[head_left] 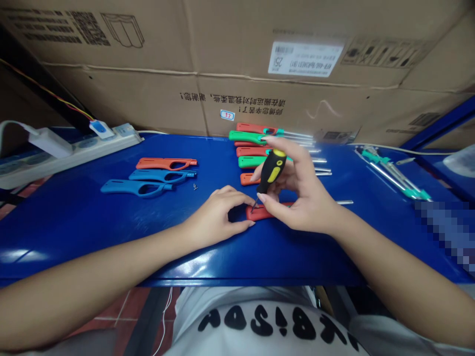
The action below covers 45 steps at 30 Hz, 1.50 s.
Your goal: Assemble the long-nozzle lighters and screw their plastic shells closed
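Note:
My right hand [304, 193] grips a black and yellow screwdriver [271, 170], tilted, with its tip down at the handle end of a red long-neck lighter [258, 213]. The lighter lies flat near the table's front, its metal tube pointing right and its middle hidden by my right hand. With thumb and index finger closed around the handle's left end, my left hand [218, 215] steadies it. Behind are several lighters with metal tubes, among them a green lighter [245, 136] and an orange lighter [248, 179], partly covered by my right hand.
On the left lie an orange handle shell [163, 163] and two blue handle shells [129, 187], near small screws [195, 187]. Metal tubes with green ends [393, 173] lie right. A power strip [85, 153] stands at back left. A cardboard box [230, 64] walls the blue table's [208, 267] rear.

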Each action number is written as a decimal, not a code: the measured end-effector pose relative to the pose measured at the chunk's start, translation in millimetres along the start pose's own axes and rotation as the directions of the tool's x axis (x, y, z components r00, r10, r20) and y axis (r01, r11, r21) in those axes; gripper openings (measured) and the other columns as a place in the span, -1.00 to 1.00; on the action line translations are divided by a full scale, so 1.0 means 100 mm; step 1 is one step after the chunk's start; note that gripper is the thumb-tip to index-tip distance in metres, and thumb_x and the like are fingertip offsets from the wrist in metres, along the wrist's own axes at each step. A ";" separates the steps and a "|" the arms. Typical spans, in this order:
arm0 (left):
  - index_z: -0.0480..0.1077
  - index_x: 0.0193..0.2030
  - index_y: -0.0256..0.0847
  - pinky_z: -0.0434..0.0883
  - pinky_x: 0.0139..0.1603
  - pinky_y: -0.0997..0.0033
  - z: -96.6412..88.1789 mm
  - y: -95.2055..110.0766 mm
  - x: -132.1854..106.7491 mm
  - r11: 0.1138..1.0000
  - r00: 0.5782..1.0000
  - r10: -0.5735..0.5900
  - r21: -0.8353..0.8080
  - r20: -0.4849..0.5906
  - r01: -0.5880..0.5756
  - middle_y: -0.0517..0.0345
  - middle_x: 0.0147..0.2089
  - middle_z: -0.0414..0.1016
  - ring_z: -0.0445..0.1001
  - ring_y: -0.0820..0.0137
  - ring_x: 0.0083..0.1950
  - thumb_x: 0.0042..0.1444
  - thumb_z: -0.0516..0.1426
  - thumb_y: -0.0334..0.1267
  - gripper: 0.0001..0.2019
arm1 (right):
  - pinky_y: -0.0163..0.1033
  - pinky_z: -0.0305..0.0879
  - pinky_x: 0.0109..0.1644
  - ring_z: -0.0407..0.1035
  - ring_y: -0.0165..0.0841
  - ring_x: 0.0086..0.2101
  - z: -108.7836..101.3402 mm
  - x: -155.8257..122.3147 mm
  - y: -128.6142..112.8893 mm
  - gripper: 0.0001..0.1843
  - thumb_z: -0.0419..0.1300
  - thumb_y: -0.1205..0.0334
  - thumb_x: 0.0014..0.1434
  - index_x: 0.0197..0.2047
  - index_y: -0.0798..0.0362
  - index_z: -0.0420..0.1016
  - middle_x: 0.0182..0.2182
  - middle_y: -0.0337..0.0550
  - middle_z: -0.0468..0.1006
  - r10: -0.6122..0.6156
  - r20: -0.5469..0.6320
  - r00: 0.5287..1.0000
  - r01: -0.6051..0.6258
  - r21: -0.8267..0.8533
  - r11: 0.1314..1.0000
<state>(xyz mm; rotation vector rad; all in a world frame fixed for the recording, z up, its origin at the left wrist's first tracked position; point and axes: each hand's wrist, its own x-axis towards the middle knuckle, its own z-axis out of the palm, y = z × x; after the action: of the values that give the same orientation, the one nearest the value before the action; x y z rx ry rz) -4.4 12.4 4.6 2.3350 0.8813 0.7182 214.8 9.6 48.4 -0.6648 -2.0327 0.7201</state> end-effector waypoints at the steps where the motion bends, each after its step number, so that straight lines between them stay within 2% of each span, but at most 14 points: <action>1: 0.50 -0.04 -0.16 0.38 0.09 0.17 0.00 0.00 0.00 1.000 1.000 0.004 -0.002 -0.003 -0.004 0.14 -0.06 0.61 0.48 0.24 -0.01 0.12 0.32 -0.32 -0.75 | -0.30 0.53 -0.34 0.52 -0.34 -0.21 -0.01 0.00 0.00 -0.12 0.26 0.35 0.20 0.45 -0.25 -0.06 0.18 -0.05 0.41 0.015 0.033 0.999 -0.015 0.021 1.000; 4: 0.48 -0.10 -0.17 0.37 0.07 0.21 0.00 0.01 0.00 1.000 1.000 0.021 -0.002 -0.016 -0.021 0.16 -0.09 0.60 0.48 0.26 -0.03 0.11 0.31 -0.35 -0.79 | -0.28 0.52 -0.32 0.50 -0.36 -0.29 -0.03 0.01 0.00 -0.09 0.24 0.38 0.22 0.47 -0.22 -0.13 0.07 -0.07 0.48 0.043 0.069 0.997 -0.045 0.032 0.998; 10: 0.48 -0.10 -0.15 0.37 0.07 0.18 0.00 0.02 0.00 1.000 1.000 -0.002 0.013 -0.004 0.002 0.16 -0.14 0.59 0.48 0.25 -0.06 0.13 0.30 -0.31 -0.80 | -0.21 0.49 -0.44 0.46 -0.37 -0.38 -0.02 0.00 0.06 -0.16 0.35 0.21 0.19 0.41 -0.29 0.04 0.25 -0.07 0.36 -0.040 -0.015 0.999 0.035 -0.235 0.971; 12: 0.49 -0.09 -0.15 0.37 0.07 0.18 0.00 0.02 0.00 1.000 1.000 -0.003 0.012 -0.004 0.003 0.15 -0.13 0.59 0.48 0.24 -0.05 0.14 0.30 -0.29 -0.80 | -0.17 0.52 -0.37 0.48 -0.32 -0.33 -0.02 0.00 0.05 -0.17 0.34 0.14 0.21 0.43 -0.29 0.03 0.26 -0.07 0.36 -0.069 -0.016 0.997 0.061 -0.303 0.951; 17: 0.47 -0.14 -0.14 0.35 0.06 0.20 0.01 0.02 0.00 1.000 1.000 0.018 -0.005 0.019 -0.018 0.16 -0.11 0.59 0.48 0.25 -0.05 0.14 0.30 -0.28 -0.83 | -0.10 0.59 -0.17 0.53 -0.20 -0.07 -0.01 0.00 -0.03 -0.28 0.11 0.18 0.37 0.49 -0.27 -0.08 0.35 -0.07 0.26 -0.026 0.020 0.999 0.031 -0.262 0.965; 21: 0.47 -0.09 -0.14 0.36 0.03 0.20 0.03 0.00 -0.02 1.000 1.000 0.024 0.014 0.012 -0.024 0.15 -0.13 0.57 0.47 0.24 -0.06 0.15 0.31 -0.24 -0.80 | -0.14 0.57 -0.20 0.56 -0.26 -0.20 -0.02 0.03 -0.05 -0.33 0.30 0.12 0.25 0.36 -0.21 0.19 0.22 -0.10 0.44 -0.153 -0.060 0.986 0.117 -0.400 0.909; 24: 0.46 -0.08 -0.15 0.37 0.06 0.20 0.03 0.01 -0.02 0.999 0.999 0.043 0.008 0.000 -0.043 0.13 -0.09 0.57 0.48 0.24 -0.03 0.15 0.31 -0.25 -0.78 | -0.16 0.54 -0.16 0.56 -0.26 -0.20 -0.07 0.09 -0.13 -0.55 0.30 0.13 0.26 0.20 -0.09 0.40 0.06 -0.10 0.58 -0.208 -0.051 0.977 0.155 -0.497 0.854; 27: 0.46 -0.09 -0.15 0.38 0.09 0.18 0.02 0.03 -0.01 0.999 0.999 0.033 -0.010 0.017 -0.033 0.13 -0.06 0.59 0.49 0.23 0.00 0.14 0.31 -0.28 -0.79 | -0.17 0.52 -0.18 0.56 -0.29 -0.22 -0.12 0.17 -0.23 -0.67 0.11 0.22 0.38 0.18 -0.06 0.44 0.07 -0.11 0.59 -0.136 -0.056 0.989 0.095 -0.456 0.885; 29: 0.46 -0.04 -0.14 0.40 0.11 0.17 0.02 0.05 -0.01 0.999 0.999 0.028 -0.020 0.027 -0.027 0.11 -0.01 0.60 0.51 0.22 0.04 0.13 0.32 -0.28 -0.74 | -0.17 0.52 -0.21 0.56 -0.31 -0.28 -0.15 0.21 -0.27 -0.69 0.13 0.20 0.38 0.15 -0.06 0.49 0.03 -0.13 0.62 -0.118 -0.062 0.991 0.080 -0.436 0.897; 32: 0.44 0.08 -0.13 0.40 0.17 0.12 0.04 0.05 -0.02 0.998 0.998 0.043 -0.037 0.042 -0.041 0.06 0.09 0.59 0.52 0.18 0.12 0.14 0.32 -0.27 -0.64 | -0.13 0.52 -0.14 0.55 -0.26 -0.26 -0.17 0.23 -0.27 -0.74 0.28 0.10 0.28 0.01 -0.05 0.58 -0.12 -0.13 0.67 -0.203 -0.089 0.975 0.127 -0.525 0.842; 35: 0.43 0.13 -0.14 0.41 0.20 0.10 0.06 0.04 -0.02 0.996 0.997 0.069 -0.060 0.042 -0.066 0.02 0.12 0.58 0.52 0.18 0.14 0.17 0.30 -0.27 -0.62 | -0.08 0.51 -0.04 0.55 -0.23 -0.18 -0.15 0.21 -0.22 -0.78 0.24 0.12 0.31 0.00 -0.06 0.58 -0.13 -0.10 0.66 -0.261 -0.117 0.958 0.152 -0.567 0.810; 40: 0.41 0.19 -0.15 0.40 0.22 0.15 0.07 0.04 -0.01 0.990 0.991 0.115 -0.089 0.068 -0.108 0.03 0.14 0.56 0.51 0.22 0.15 0.21 0.27 -0.29 -0.60 | -0.16 0.54 -0.20 0.52 -0.28 -0.15 -0.10 0.14 -0.15 -0.68 0.04 0.20 0.42 0.18 -0.10 0.43 0.07 -0.08 0.53 -0.060 -0.088 0.994 0.031 -0.297 0.954; 42: 0.40 0.20 -0.16 0.40 0.22 0.16 0.07 0.04 -0.01 0.988 0.988 0.129 -0.101 0.085 -0.121 0.02 0.14 0.56 0.51 0.23 0.15 0.23 0.26 -0.27 -0.59 | -0.20 0.53 -0.28 0.52 -0.32 -0.23 -0.10 0.13 -0.12 -0.70 0.12 0.16 0.39 0.16 -0.11 0.43 0.06 -0.11 0.52 -0.027 -0.093 0.995 0.007 -0.215 0.977; 45: 0.41 0.20 -0.16 0.39 0.24 0.15 0.07 0.04 -0.01 0.987 0.986 0.136 -0.096 0.099 -0.126 0.00 0.14 0.56 0.50 0.22 0.17 0.25 0.24 -0.27 -0.62 | -0.13 0.54 -0.18 0.51 -0.24 -0.19 -0.13 0.12 -0.10 -0.66 0.33 0.02 0.23 0.05 -0.09 0.50 -0.03 -0.11 0.56 -0.139 -0.140 0.980 0.089 -0.313 0.946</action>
<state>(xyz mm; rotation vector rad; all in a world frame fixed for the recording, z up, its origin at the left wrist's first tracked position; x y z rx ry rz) 1.2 7.1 1.8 2.3438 0.6412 0.6658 217.9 14.0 68.5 -0.7467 -2.0303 0.2745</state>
